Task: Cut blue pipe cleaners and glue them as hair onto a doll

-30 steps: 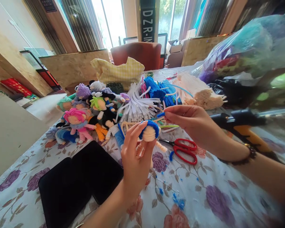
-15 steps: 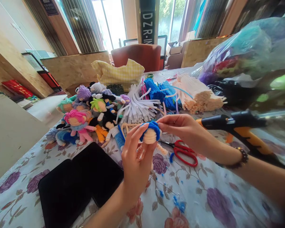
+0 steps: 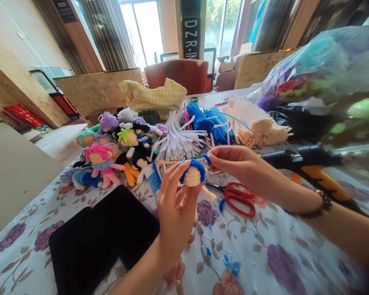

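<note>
My left hand (image 3: 177,196) is closed round a small doll head (image 3: 193,176), cream-coloured and wound in ridges, with blue fuzzy strips over its top as hair. Just right of the head, my right hand (image 3: 233,160) pinches a short blue pipe cleaner piece (image 3: 207,159) between thumb and fingertips. A gap shows between this piece and the head. Below the right hand lie red-handled scissors (image 3: 240,199), with another blue piece (image 3: 222,205) beside their blades. Blue fluff (image 3: 232,265) is scattered on the floral tablecloth (image 3: 252,270).
Finished dolls (image 3: 101,159) are heaped at the left. Bundles of white pipe cleaners (image 3: 180,137), blue ones (image 3: 199,119) and cream ones (image 3: 258,123) lie behind my hands. A black folded tablet (image 3: 104,241) is front left; a glue gun (image 3: 313,164) and plastic bag (image 3: 307,69) are at right.
My right hand has moved slightly right, away from the doll head, and the blue piece in its fingers now shows apart from the hair. My left hand has barely shifted.
</note>
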A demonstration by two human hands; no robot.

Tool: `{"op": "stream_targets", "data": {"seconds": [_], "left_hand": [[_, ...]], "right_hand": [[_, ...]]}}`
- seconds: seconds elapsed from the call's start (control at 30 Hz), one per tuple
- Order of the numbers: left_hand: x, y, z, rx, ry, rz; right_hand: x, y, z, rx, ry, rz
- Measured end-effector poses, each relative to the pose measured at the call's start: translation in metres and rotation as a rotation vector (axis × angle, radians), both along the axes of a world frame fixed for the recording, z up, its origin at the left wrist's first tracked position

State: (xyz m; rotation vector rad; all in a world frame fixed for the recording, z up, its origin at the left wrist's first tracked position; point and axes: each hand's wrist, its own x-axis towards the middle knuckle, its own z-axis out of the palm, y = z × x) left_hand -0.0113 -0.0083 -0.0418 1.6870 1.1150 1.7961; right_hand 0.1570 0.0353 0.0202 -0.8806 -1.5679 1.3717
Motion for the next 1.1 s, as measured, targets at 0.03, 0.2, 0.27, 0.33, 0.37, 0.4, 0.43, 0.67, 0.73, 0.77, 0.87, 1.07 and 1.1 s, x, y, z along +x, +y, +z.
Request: {"op": "stream_targets", "data": {"seconds": [0.03, 0.2, 0.27, 0.33, 0.37, 0.4, 0.43, 0.67, 0.73, 0.77, 0.87, 1.07, 1.1], "left_hand": [[0.0, 0.0, 0.0, 0.003, 0.002, 0.005], [-0.001, 0.001, -0.001, -0.002, 0.021, 0.027], [-0.001, 0.001, -0.001, -0.001, 0.024, 0.024], [-0.001, 0.0, -0.001, -0.002, 0.026, 0.024], [-0.001, 0.0, -0.001, -0.004, 0.026, 0.025], [-0.001, 0.0, -0.001, -0.006, 0.025, 0.026], [-0.001, 0.0, -0.001, -0.007, 0.024, 0.026], [0.0, 0.0, 0.001, 0.006, 0.03, 0.038], [0.0, 0.0, 0.002, 0.011, 0.03, 0.039], [0.0, 0.0, 0.002, 0.013, 0.031, 0.038], [0.0, 0.0, 0.001, 0.017, 0.033, 0.036], [0.0, 0.001, 0.001, 0.02, 0.033, 0.039], [0.0, 0.0, 0.001, 0.017, 0.034, 0.038]], "right_hand": [[0.001, -0.001, 0.001, -0.012, 0.007, 0.014], [-0.003, -0.004, 0.002, 0.074, -0.032, 0.019], [-0.005, -0.004, 0.0, 0.14, -0.052, -0.001], [-0.007, -0.004, -0.002, 0.198, -0.062, -0.013], [-0.008, -0.004, -0.003, 0.22, -0.067, -0.018], [-0.009, -0.004, -0.004, 0.238, -0.071, -0.021], [-0.009, -0.005, -0.005, 0.25, -0.073, -0.023], [-0.01, -0.007, -0.006, 0.321, -0.109, -0.054], [-0.01, -0.008, -0.006, 0.351, -0.155, -0.077], [-0.009, -0.008, -0.006, 0.367, -0.181, -0.087], [-0.008, -0.009, -0.006, 0.418, -0.254, -0.114], [-0.007, -0.01, -0.003, 0.504, -0.353, -0.161], [-0.007, -0.01, -0.002, 0.509, -0.367, -0.167]]}}
